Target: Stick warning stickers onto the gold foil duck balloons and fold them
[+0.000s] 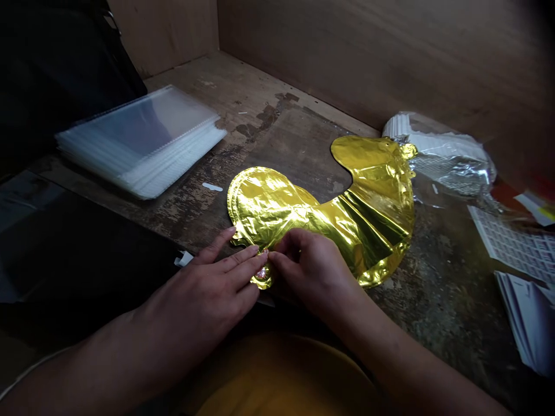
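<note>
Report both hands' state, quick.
Left hand: open, fingers extended onto the gold foil.
Right hand: closed in a pinch at the gold foil; what it grips, if anything, cannot be told.

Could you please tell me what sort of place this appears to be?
Probably a small packing workbench: a worn wooden tabletop, a stack of clear plastic sleeves, and a flat gold foil piece under the person's hands suggest it.

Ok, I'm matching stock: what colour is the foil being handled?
The foil is shiny gold, seen best in the head view.
</note>
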Tool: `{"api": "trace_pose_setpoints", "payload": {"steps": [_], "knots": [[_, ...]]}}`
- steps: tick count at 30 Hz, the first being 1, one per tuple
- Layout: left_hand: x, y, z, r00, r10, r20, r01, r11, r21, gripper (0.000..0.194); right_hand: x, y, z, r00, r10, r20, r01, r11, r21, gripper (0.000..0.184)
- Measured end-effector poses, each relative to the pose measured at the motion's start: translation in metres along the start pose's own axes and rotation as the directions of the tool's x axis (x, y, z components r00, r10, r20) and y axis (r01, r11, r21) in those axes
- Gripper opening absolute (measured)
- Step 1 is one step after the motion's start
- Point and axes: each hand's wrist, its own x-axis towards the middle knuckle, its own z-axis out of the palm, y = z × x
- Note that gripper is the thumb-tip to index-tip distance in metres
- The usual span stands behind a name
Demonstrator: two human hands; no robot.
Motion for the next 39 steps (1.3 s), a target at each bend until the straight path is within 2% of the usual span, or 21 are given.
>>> {"api": "trace_pose_setpoints", "payload": {"steps": [3,5,6,8,10,12,14,15,16,18,20,21,22,25,27,29,31,33,34,36,39], "knots": [[0.001,0.0,0.0,1.0,0.009,-0.004,-0.009,1.0,0.015,0.036,-0.003,0.005,-0.002,0.981,-0.066,-0.184,0.02,0.97,-0.241,0.017],[0.002,0.001,0.0,1.0,0.007,0.0,-0.007,1.0,0.022,0.035,-0.007,0.01,-0.001,0.925,-0.183,-0.334,0.058,0.935,-0.351,0.011],[0.003,0.001,0.0,1.0,0.006,-0.002,-0.006,1.0,0.017,0.035,-0.009,0.013,0.0,0.885,-0.292,-0.363,0.14,0.91,-0.391,0.011],[0.003,0.002,0.0,1.0,-0.021,-0.01,0.021,1.0,-0.005,0.034,-0.015,0.017,0.004,0.801,-0.525,-0.287,0.384,0.819,-0.425,0.018],[0.002,0.002,-0.001,0.999,-0.054,-0.004,0.054,0.998,-0.04,0.032,-0.02,0.02,0.008,0.757,-0.638,-0.143,0.552,0.741,-0.383,0.024],[0.0,0.002,-0.003,0.995,-0.095,0.038,0.098,0.993,-0.067,0.024,-0.024,0.022,0.008,0.783,-0.615,-0.093,0.559,0.762,-0.326,0.027],[-0.003,0.002,-0.005,0.987,-0.134,0.086,0.14,0.987,-0.074,0.017,-0.028,0.024,0.004,0.82,-0.555,-0.138,0.511,0.82,-0.257,0.029],[-0.005,0.002,-0.005,0.985,-0.148,0.093,0.155,0.986,-0.068,0.016,-0.029,0.026,0.002,0.821,-0.549,-0.156,0.51,0.828,-0.232,0.033],[-0.007,0.002,-0.005,0.983,-0.159,0.092,0.165,0.985,-0.056,0.016,-0.031,0.027,0.0,0.806,-0.571,-0.156,0.534,0.815,-0.224,0.036],[-0.011,0.003,-0.004,0.984,-0.159,0.082,0.163,0.986,-0.038,0.019,-0.033,0.029,-0.001,0.736,-0.668,-0.105,0.631,0.735,-0.249,0.038],[-0.013,0.003,-0.004,0.987,-0.149,0.062,0.152,0.988,-0.041,0.02,-0.034,0.029,0.002,0.654,-0.756,-0.036,0.721,0.636,-0.276,0.03],[-0.014,0.003,-0.005,0.987,-0.149,0.057,0.152,0.987,-0.047,0.019,-0.033,0.029,0.004,0.632,-0.774,-0.035,0.739,0.617,-0.27,0.026],[-0.014,0.003,-0.006,0.987,-0.15,0.057,0.153,0.987,-0.054,0.018,-0.032,0.029,0.005,0.633,-0.772,-0.062,0.738,0.625,-0.254,0.023],[-0.012,0.003,-0.013,0.983,-0.156,0.1,0.162,0.985,-0.052,0.018,-0.026,0.025,0.006,0.696,-0.701,-0.157,0.684,0.714,-0.152,0.014],[-0.011,0.002,-0.017,0.982,-0.156,0.104,0.163,0.985,-0.056,0.02,-0.023,0.021,0.005,0.719,-0.677,-0.154,0.671,0.735,-0.097,0.01],[-0.009,0.001,-0.018,0.982,-0.156,0.104,0.163,0.984,-0.066,0.022,-0.023,0.017,0.004,0.71,-0.696,-0.104,0.689,0.718,-0.1,0.013],[-0.008,0.0,-0.018,0.982,-0.155,0.11,0.164,0.984,-0.071,0.022,-0.024,0.015,0.006,0.676,-0.733,-0.075,0.717,0.678,-0.16,0.018],[-0.008,0.001,-0.018,0.978,-0.162,0.132,0.173,0.982,-0.07,0.021,-0.024,0.015,0.009,0.648,-0.757,-0.085,0.735,0.65,-0.191,0.015],[-0.008,0.002,-0.018,0.976,-0.167,0.138,0.179,0.981,-0.075,0.02,-0.023,0.015,0.01,0.657,-0.747,-0.103,0.728,0.664,-0.17,0.016],[-0.008,0.005,-0.02,0.974,-0.188,0.125,0.199,0.976,-0.083,0.019,-0.021,0.016,0.01,0.737,-0.664,-0.125,0.661,0.747,-0.071,0.016],[-0.008,0.009,-0.023,0.971,-0.231,0.063,0.234,0.971,-0.052,0.016,-0.014,0.015,0.005,0.892,-0.432,-0.134,0.445,0.891,0.089,0.016]]}}
